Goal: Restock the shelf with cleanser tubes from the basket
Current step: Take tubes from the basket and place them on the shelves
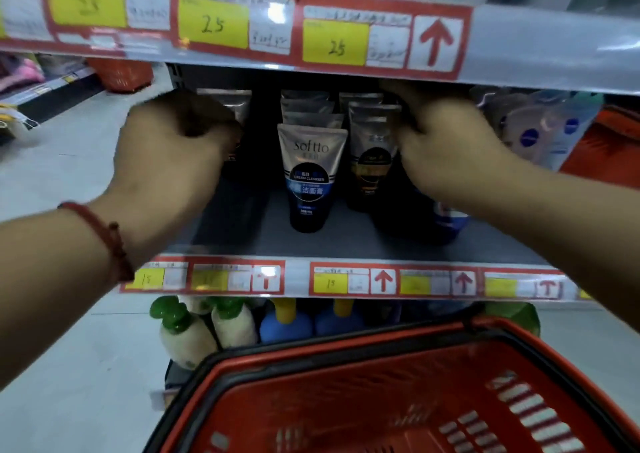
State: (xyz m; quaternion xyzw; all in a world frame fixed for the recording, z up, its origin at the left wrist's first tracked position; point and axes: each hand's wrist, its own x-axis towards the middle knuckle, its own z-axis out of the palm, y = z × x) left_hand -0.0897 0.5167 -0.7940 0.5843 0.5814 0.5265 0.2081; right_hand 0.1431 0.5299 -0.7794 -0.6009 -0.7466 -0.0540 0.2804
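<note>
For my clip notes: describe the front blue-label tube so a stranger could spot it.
Look at the middle shelf, between the two strips of price tags. Between the left hand and right hand stands a row of silver tubes; the blue tube is its front one. Unlike the gold tube beside it, it bears a blue band.

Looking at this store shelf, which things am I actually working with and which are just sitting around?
Job: silver cleanser tubes, grey middle shelf, red plastic basket.
Just there: green-capped white bottles, yellow-capped blue bottles, clear blue-dotted packs, yellow price labels.
</note>
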